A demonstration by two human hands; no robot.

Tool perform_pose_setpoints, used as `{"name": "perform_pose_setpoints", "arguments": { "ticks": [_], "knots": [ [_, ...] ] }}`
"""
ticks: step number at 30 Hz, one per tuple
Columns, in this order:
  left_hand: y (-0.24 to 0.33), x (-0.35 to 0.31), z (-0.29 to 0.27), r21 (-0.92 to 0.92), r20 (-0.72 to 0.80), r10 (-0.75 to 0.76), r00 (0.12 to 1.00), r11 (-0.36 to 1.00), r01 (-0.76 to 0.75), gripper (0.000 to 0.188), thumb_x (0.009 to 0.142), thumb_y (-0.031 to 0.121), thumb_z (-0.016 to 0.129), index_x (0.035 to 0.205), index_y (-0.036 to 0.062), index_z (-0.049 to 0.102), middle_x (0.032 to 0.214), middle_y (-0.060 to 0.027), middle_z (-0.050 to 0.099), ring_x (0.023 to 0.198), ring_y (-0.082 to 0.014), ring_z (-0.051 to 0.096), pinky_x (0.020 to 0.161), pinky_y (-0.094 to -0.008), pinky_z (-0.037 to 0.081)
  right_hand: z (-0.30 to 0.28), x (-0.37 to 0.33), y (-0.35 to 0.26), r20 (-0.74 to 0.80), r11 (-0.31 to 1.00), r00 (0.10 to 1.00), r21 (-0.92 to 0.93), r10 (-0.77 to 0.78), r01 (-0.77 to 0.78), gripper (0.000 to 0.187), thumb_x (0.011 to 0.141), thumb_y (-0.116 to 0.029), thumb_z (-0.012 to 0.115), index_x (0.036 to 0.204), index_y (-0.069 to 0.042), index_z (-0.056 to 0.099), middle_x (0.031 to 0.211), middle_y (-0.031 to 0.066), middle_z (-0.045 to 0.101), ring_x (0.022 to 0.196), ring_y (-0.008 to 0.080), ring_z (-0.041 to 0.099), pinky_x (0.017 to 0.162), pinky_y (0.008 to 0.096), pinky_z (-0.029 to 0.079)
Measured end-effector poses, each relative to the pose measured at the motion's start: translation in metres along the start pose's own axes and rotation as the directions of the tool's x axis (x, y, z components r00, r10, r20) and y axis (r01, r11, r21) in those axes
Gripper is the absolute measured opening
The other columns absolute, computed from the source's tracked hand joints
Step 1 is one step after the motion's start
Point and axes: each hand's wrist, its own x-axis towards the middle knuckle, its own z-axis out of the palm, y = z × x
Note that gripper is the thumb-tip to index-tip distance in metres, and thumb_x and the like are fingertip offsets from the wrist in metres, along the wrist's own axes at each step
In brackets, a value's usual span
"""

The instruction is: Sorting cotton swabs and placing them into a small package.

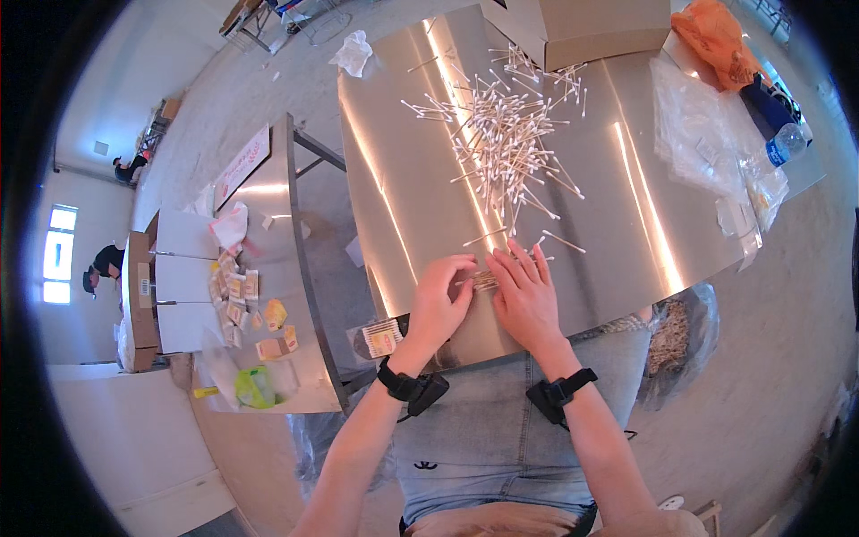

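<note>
A small bundle of cotton swabs (484, 281) lies between my hands at the near edge of the steel table. My left hand (445, 297) curls its thumb and fingers round the left end of that bundle. Over its right end rests my right hand (528, 300), fingers stretched out and slightly apart, touching the swabs. Part of the bundle is hidden under the fingers. Just beyond, a loose heap of white-tipped cotton swabs (508, 134) spreads across the tabletop, with a stray swab (564, 242) beside my right fingertips.
A pack of swabs (383, 338) sits by my left wrist. The side table (304, 358) at left holds small packs (237, 295) and a green bag (255, 387). Cardboard box (608, 31), orange bag (716, 40), clear plastic bags (702, 134) and bottle (786, 145) stand far right.
</note>
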Motion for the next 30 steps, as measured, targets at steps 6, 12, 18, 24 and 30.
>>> {"name": "perform_pose_setpoints", "arguments": {
  "ticks": [6,12,18,24,30],
  "knots": [
    [-0.005,-0.004,-0.017,0.138,-0.028,0.038,0.999,0.990,-0.034,0.032,0.078,0.001,0.072,0.109,0.0053,0.065,0.109,-0.0094,0.066,0.102,-0.0289,0.062,0.089,-0.0358,0.051,0.007,-0.001,0.003,-0.061,0.999,0.998,0.038,-0.017,0.020,0.037,0.080,-0.008,0.066,0.117,-0.005,0.067,0.124,0.0068,0.061,0.130,0.0242,0.050,0.117,0.0487,0.031],
    [-0.009,-0.004,-0.008,0.272,0.028,0.108,0.994,0.956,-0.112,0.025,0.080,0.005,0.076,0.104,0.0075,0.073,0.096,-0.0059,0.066,0.093,-0.0236,0.063,0.081,-0.0339,0.052,0.005,-0.002,0.000,-0.065,1.000,0.998,0.028,-0.010,0.012,0.031,0.083,-0.009,0.066,0.115,-0.005,0.068,0.121,0.0062,0.062,0.126,0.0236,0.053,0.115,0.0489,0.033],
    [-0.019,-0.001,-0.018,0.208,-0.041,0.051,0.998,0.977,-0.042,0.012,0.081,0.007,0.072,0.093,0.0057,0.074,0.088,-0.0072,0.064,0.088,-0.0266,0.063,0.077,-0.0361,0.052,0.006,-0.002,0.004,-0.125,0.999,0.992,0.039,0.017,-0.013,0.028,0.082,-0.008,0.065,0.110,-0.006,0.070,0.115,0.0050,0.064,0.119,0.0230,0.057,0.114,0.0483,0.035],
    [-0.037,0.000,-0.044,0.279,-0.061,0.035,0.997,0.960,-0.017,0.014,0.082,0.005,0.073,0.096,0.0041,0.076,0.088,-0.0081,0.066,0.084,-0.0238,0.064,0.076,-0.0319,0.052,0.005,-0.001,0.004,-0.171,0.997,0.983,0.060,0.066,-0.056,0.025,0.081,-0.006,0.065,0.105,-0.006,0.071,0.108,0.0044,0.064,0.113,0.0227,0.058,0.111,0.0482,0.038],
    [-0.035,0.002,-0.049,0.251,-0.163,-0.154,0.974,0.949,0.192,0.011,0.082,0.007,0.072,0.092,0.0034,0.075,0.087,-0.0093,0.066,0.085,-0.0275,0.064,0.077,-0.0351,0.052,0.004,-0.002,0.005,-0.153,0.999,0.988,0.041,0.026,-0.020,0.024,0.080,-0.007,0.067,0.104,-0.008,0.072,0.107,0.0049,0.063,0.114,0.0232,0.058,0.111,0.0470,0.038]
  ]
}}
